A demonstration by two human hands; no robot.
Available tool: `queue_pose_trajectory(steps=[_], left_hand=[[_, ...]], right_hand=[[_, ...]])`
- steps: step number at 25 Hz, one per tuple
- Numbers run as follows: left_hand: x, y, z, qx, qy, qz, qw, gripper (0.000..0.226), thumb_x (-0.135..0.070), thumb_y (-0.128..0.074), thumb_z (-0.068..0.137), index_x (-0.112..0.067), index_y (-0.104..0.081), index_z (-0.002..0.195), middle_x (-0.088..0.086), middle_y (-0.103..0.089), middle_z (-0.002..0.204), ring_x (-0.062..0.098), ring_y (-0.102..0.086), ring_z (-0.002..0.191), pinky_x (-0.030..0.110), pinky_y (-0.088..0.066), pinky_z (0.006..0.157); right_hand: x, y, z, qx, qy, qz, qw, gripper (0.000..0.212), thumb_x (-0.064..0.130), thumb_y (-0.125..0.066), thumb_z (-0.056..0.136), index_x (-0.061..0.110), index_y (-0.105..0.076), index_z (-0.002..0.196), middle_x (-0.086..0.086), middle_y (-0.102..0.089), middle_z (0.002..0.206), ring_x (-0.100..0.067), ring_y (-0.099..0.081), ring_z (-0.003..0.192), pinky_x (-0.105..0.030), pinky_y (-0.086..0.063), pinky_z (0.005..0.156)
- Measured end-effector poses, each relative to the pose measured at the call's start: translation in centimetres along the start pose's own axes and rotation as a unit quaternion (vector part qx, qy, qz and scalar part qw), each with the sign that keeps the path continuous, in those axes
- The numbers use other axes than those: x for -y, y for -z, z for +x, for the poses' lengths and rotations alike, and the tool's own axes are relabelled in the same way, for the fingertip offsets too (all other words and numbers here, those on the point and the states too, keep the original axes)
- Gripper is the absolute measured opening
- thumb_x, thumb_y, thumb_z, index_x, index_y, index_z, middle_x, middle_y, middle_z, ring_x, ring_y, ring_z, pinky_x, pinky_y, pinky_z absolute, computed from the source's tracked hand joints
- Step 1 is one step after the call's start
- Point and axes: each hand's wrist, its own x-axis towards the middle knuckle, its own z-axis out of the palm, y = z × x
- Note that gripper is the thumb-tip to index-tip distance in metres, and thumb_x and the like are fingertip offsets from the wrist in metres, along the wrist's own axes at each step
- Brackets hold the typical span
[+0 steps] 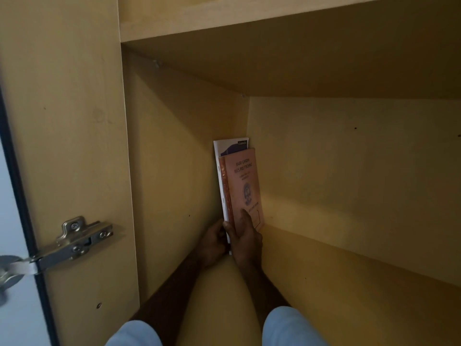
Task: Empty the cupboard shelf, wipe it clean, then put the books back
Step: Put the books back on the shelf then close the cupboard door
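Two thin books stand upright in the far left corner of the yellow cupboard shelf (pixel 349 295). The front one is an orange-pink book (pixel 243 181) with printed text and an emblem. Behind it stands a white book (pixel 225 147) with a purple patch, against the left wall. My right hand (pixel 245 242) grips the lower edge of the orange-pink book, thumb across its cover. My left hand (pixel 212 242) holds the bottom of the books from the left, fingers curled round the edge. Both forearms reach in from below.
The cupboard's left side panel (pixel 74 146) carries a metal hinge (pixel 79 239) joined to the open door (pixel 15 245) at far left. Another shelf board (pixel 274 18) runs overhead. The back wall (pixel 349 158) lies right of the books.
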Motion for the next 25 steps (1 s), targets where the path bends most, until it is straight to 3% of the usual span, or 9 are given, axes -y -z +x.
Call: queue_pose_trajectory(steps=[4,6,10,16,19,22,25], left_hand=[[0.8,0.3,-0.1,-0.012,-0.001,-0.003,1.000,0.065,0.012,-0.062,0.081,-0.011,-0.050,0.140,0.004,-0.065,0.130,0.019,-0.065,0.116,0.028,-0.056,0.084],[0.9,0.1,-0.2,-0.018,0.002,0.012,1.000,0.062,0.013,-0.061,0.082,-0.009,-0.052,0.139,0.002,-0.067,0.126,0.015,-0.067,0.113,0.025,-0.054,0.084],[0.3,-0.3,-0.7,-0.041,-0.007,0.032,0.999,0.051,0.021,-0.055,0.083,-0.004,-0.062,0.126,-0.005,-0.072,0.110,-0.001,-0.070,0.093,0.017,-0.053,0.077],[0.2,-0.3,-1.2,-0.066,-0.021,0.057,0.996,0.045,0.015,-0.058,0.087,-0.003,-0.065,0.127,-0.007,-0.073,0.108,-0.003,-0.069,0.096,0.014,-0.052,0.080],[0.0,-0.7,-1.5,-0.070,-0.005,0.064,0.996,0.040,0.008,-0.061,0.091,-0.004,-0.063,0.129,0.000,-0.073,0.114,-0.001,-0.069,0.098,0.016,-0.053,0.083],[-0.2,-1.0,-2.2,-0.077,-0.004,0.112,0.991,0.040,-0.010,-0.065,0.094,-0.010,-0.060,0.134,0.002,-0.070,0.123,0.014,-0.067,0.112,0.031,-0.055,0.096],[-1.4,-0.4,-3.2,-0.075,-0.030,0.176,0.981,0.058,-0.013,-0.064,0.093,-0.015,-0.045,0.148,-0.008,-0.057,0.137,0.008,-0.055,0.125,0.022,-0.043,0.105]], right_hand=[[0.4,-0.3,-0.4,-0.019,0.054,0.026,0.998,0.056,0.050,-0.050,0.101,0.030,-0.042,0.152,-0.004,-0.055,0.146,-0.026,-0.054,0.130,-0.035,-0.047,0.104],[0.6,-0.3,-0.4,-0.014,0.071,0.021,0.997,0.050,0.043,-0.047,0.104,0.031,-0.042,0.152,-0.006,-0.056,0.145,-0.027,-0.054,0.128,-0.035,-0.046,0.102],[1.0,-0.2,-0.4,-0.011,0.025,0.038,0.999,0.054,0.048,-0.049,0.103,0.025,-0.044,0.152,-0.008,-0.055,0.146,-0.028,-0.052,0.132,-0.028,-0.039,0.104],[1.5,-0.4,-0.2,-0.012,-0.012,0.060,0.998,0.063,0.049,-0.052,0.101,0.017,-0.042,0.153,-0.006,-0.049,0.153,-0.026,-0.046,0.139,-0.009,-0.021,0.094],[1.7,-0.6,-0.1,-0.007,-0.021,0.048,0.999,0.062,0.048,-0.051,0.101,0.017,-0.040,0.154,-0.007,-0.049,0.153,-0.026,-0.046,0.139,-0.018,-0.028,0.103],[1.3,-1.0,-0.1,0.003,-0.011,0.037,0.999,0.061,0.051,-0.046,0.102,0.019,-0.040,0.154,-0.008,-0.053,0.147,-0.029,-0.051,0.134,-0.032,-0.039,0.108],[0.9,-1.0,0.4,0.014,0.002,-0.003,1.000,0.070,0.063,-0.038,0.099,0.020,-0.037,0.155,-0.011,-0.048,0.150,-0.032,-0.046,0.137,-0.042,-0.041,0.112]])
